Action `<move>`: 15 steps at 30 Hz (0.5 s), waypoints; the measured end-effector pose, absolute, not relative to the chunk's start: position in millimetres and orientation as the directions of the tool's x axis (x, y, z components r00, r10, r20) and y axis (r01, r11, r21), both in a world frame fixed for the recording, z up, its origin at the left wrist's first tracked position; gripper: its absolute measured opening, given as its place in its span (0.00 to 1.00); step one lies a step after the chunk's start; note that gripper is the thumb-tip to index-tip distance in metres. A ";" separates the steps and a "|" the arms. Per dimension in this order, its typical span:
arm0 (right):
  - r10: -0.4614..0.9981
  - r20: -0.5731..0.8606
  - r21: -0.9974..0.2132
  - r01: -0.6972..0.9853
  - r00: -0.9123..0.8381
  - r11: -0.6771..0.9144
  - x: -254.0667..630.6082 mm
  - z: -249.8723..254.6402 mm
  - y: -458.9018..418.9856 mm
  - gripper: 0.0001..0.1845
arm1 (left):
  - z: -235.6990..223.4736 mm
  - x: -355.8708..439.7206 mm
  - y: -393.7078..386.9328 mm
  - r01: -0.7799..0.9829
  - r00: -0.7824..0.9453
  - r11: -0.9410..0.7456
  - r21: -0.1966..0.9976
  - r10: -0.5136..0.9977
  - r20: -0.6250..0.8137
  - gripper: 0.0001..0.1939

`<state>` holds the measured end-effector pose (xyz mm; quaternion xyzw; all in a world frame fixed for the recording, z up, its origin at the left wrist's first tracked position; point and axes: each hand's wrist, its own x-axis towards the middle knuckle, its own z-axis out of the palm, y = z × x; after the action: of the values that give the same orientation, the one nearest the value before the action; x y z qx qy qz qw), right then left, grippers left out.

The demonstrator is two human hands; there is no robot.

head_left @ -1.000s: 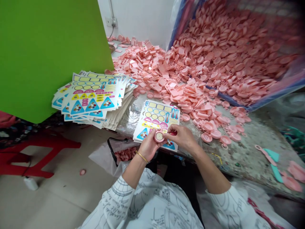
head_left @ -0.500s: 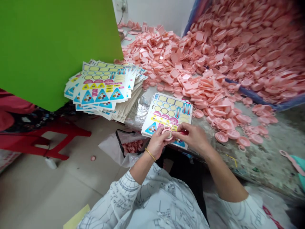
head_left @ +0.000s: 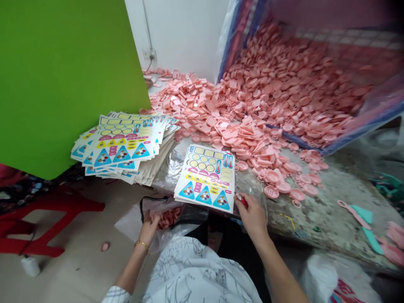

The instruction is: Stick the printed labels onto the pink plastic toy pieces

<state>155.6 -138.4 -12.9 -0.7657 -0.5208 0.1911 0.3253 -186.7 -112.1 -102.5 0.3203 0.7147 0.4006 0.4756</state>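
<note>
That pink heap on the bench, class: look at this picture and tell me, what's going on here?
A person works at a bench. Their left hand reaches into a bag of pink plastic pieces, while their right hand holds a small red item beside a printed sticker sheet. More sheets lie stacked to the left, and pink soap dishes are heaped across the bench.

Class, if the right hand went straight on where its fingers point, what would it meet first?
Likely the sticker sheet ahead of the right hand, beyond the red item it pinches; depth is unclear.
</note>
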 end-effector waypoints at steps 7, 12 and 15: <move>0.842 -0.166 -0.435 0.728 0.514 -0.530 150.2 6.1 -73.2 0.34 | -44.5 -134.7 -107.4 0.503 -0.114 0.023 0.864 0.993 0.040 0.15; 0.828 -0.154 -0.528 0.663 0.540 -0.530 144.4 -5.8 -76.4 0.27 | -25.7 -104.1 -92.6 0.556 -0.008 -0.353 0.752 0.903 0.430 0.11; 0.808 -0.068 -0.617 0.612 0.585 -0.495 145.2 -15.0 -83.3 0.20 | -28.4 -96.7 -83.8 0.559 0.021 -0.405 0.724 0.879 0.476 0.10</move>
<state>145.2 -83.3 -15.0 -0.8462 -0.4194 0.1772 0.2768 -96.7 -83.8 -28.4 0.6938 0.5182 0.4702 0.1703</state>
